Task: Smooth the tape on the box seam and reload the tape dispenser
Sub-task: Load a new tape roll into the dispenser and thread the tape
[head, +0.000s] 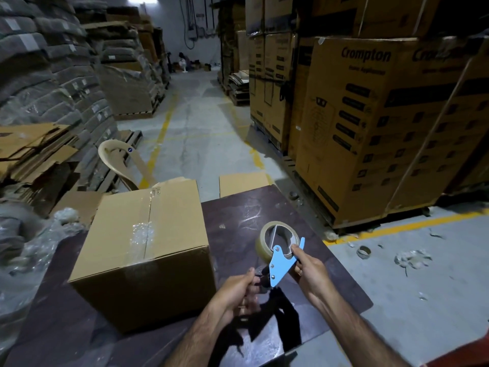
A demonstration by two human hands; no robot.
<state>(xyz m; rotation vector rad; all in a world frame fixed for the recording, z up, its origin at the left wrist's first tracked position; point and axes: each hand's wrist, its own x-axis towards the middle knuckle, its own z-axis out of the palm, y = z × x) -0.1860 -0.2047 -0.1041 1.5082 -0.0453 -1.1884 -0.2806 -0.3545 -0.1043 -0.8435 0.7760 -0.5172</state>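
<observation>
A closed cardboard box (148, 250) stands on the dark table (238, 207), its top seam covered by clear tape (144, 234) that looks wrinkled near the middle. To its right I hold a blue tape dispenser (279, 266) above the table. A roll of clear tape (264, 243) sits in the dispenser's upper end. My left hand (238, 292) grips the black handle at the bottom. My right hand (309, 268) holds the blue frame beside the roll, fingertips at the roll's core.
Tall stacks of printed cartons (370, 123) rise on pallets to the right. Flattened cardboard (31, 152), wrapped bundles and a plastic chair (119, 160) crowd the left. An empty tape core (363, 251) and scraps lie on the concrete floor at right.
</observation>
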